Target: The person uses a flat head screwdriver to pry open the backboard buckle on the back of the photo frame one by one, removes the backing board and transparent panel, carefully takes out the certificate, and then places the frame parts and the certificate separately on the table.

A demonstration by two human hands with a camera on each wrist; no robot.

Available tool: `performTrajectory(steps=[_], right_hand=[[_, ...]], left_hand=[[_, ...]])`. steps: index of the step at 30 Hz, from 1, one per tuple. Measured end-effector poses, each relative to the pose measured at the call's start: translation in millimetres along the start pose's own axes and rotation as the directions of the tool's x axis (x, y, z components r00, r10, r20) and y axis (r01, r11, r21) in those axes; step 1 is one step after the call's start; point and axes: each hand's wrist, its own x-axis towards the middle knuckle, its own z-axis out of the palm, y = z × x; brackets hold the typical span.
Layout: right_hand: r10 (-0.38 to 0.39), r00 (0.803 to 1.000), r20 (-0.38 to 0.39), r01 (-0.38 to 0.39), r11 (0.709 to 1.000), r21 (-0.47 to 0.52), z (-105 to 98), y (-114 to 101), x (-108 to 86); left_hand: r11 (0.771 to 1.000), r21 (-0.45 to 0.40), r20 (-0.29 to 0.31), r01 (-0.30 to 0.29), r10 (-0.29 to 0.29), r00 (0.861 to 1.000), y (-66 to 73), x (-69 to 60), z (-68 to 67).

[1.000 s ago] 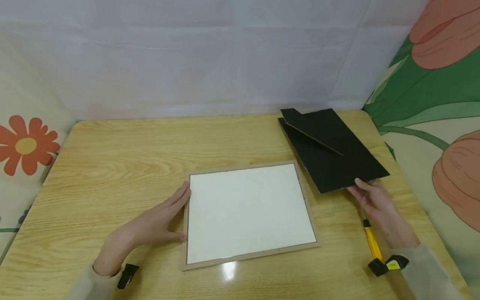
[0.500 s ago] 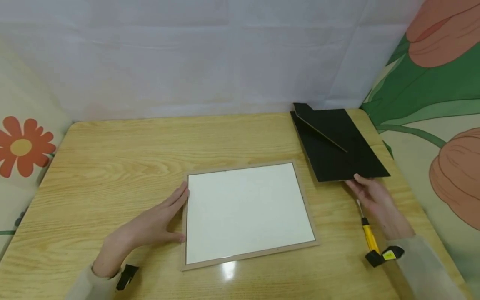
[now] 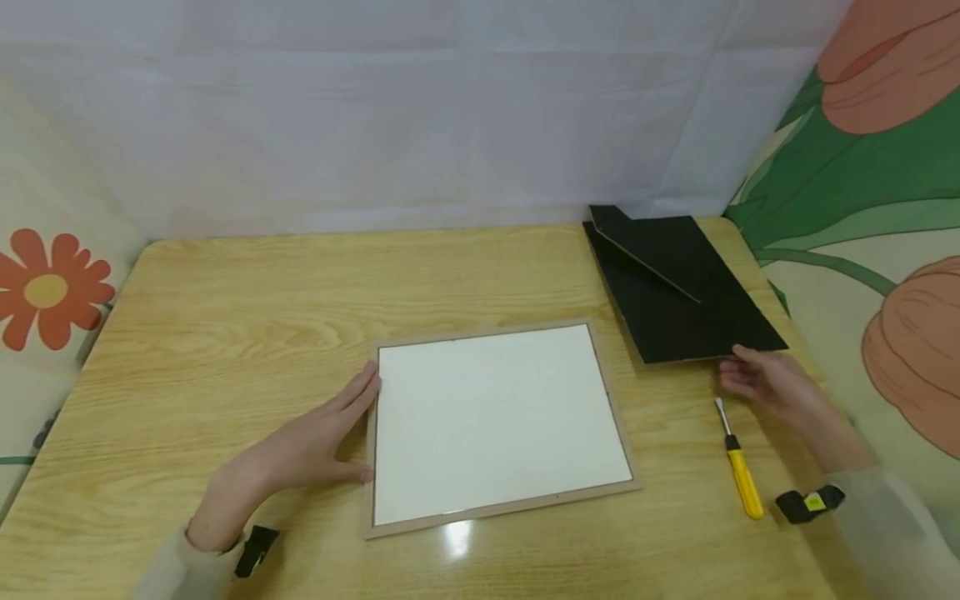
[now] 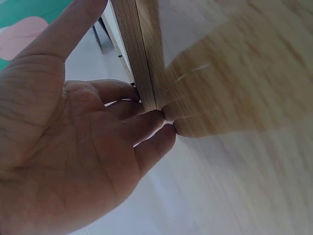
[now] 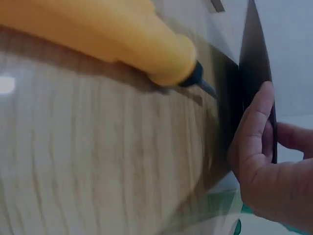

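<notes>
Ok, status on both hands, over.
Left fingers touching white rectangular wood-framed board. Right fingers pinching black flat panel. Yellow-handled screwdriver nearby, possibly obstructing.

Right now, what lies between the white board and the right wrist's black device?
The yellow screwdriver, on the table beside the white board, in the head view.

Indoor, screened-off tabletop workspace; whether home, office or studio cannot be determined. A pale, glossy, wood-grained table [image 3: 247,308] forms the working surface. Behind the table hangs a creased, plain white sheet [image 3: 375,125]; to the table's left is a cream panel [image 3: 60,167] printed with a red-orange flower [image 3: 47,291], to its right a second cream panel [image 3: 832,317] with salmon blooms [image 3: 918,358] and green leaves [image 3: 877,183] (the panels' material is unclear).
</notes>
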Motion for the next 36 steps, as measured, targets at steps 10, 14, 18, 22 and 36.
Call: performTrajectory(steps=[10,14,18,22,36], right_hand=[[0.018,0.998,-0.058,-0.043,0.888,-0.457,-14.4,8.1,3.1],[-0.016,0.996,-0.090,-0.033,0.855,-0.517,-14.2,12.7,2.8],[-0.029,0.992,-0.120,-0.044,0.826,-0.562,-11.8,14.9,2.8],[-0.040,0.992,-0.121,-0.038,0.811,-0.584,-11.8,16.9,2.4],[-0.033,0.990,-0.138,-0.057,0.801,-0.597,-12.0,18.3,0.0]], left_hand=[[1.000,0.013,0.004,0.001,-0.001,1.000,1.9,4.0,-0.9],[1.000,0.021,0.003,-0.002,0.002,1.000,1.0,5.2,-2.0],[1.000,0.011,-0.001,0.006,-0.006,1.000,0.3,3.5,-2.2],[1.000,-0.012,0.002,0.014,-0.014,1.000,0.4,1.1,-0.5],[1.000,-0.016,-0.004,0.020,-0.020,1.000,6.0,-0.4,0.8]])
